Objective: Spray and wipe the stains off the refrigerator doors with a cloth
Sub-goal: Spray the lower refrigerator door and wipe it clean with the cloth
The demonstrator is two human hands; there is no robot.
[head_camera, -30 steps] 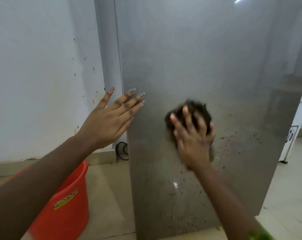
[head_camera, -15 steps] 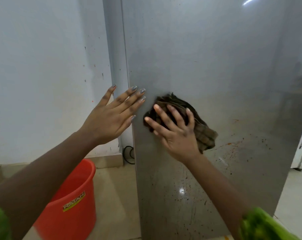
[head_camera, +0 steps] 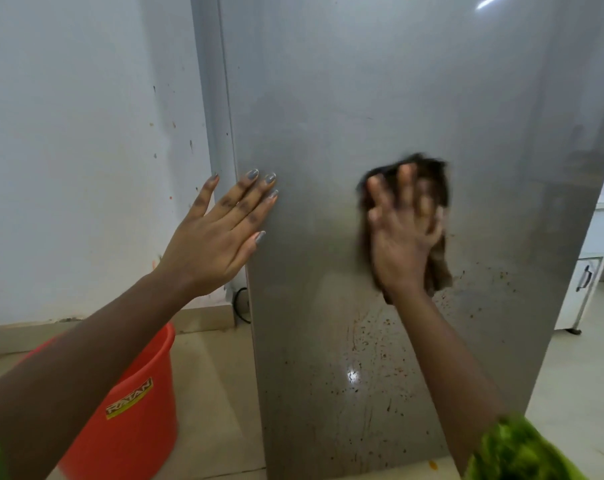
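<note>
- The right grip (head_camera: 404,237) presses flat on the cloth (head_camera: 430,171), fingers apart and straight rather than curled round it. It is blurred.
- The cloth is dark brown and bunched. It sits pinned between the palm and the door (head_camera: 362,81), about halfway up the visible part and right of its middle. It shows above the fingertips and below the heel of the palm on the right.
- The left grip (head_camera: 220,237) lies flat with straight fingers close together and holds nothing. Its fingertips and thumb rest on the door's left edge, and the little finger points off toward the wall (head_camera: 85,133).
- The two are well apart on the same grey door, at about the same height.
- Stains (head_camera: 373,341), brown and reddish specks with thin streaks, scatter over the door below the cloth, and more lie to its right.
- A green sleeve (head_camera: 515,448) covers the right arm at the bottom edge.
- The white wall to the left carries a few small specks too.
- An orange bucket (head_camera: 130,410) with a yellow label stands on the floor (head_camera: 210,393), under the left forearm.
- A black cord (head_camera: 239,303) hangs between wall and fridge.
- A white cabinet (head_camera: 586,299) shows past the door's right edge.
</note>
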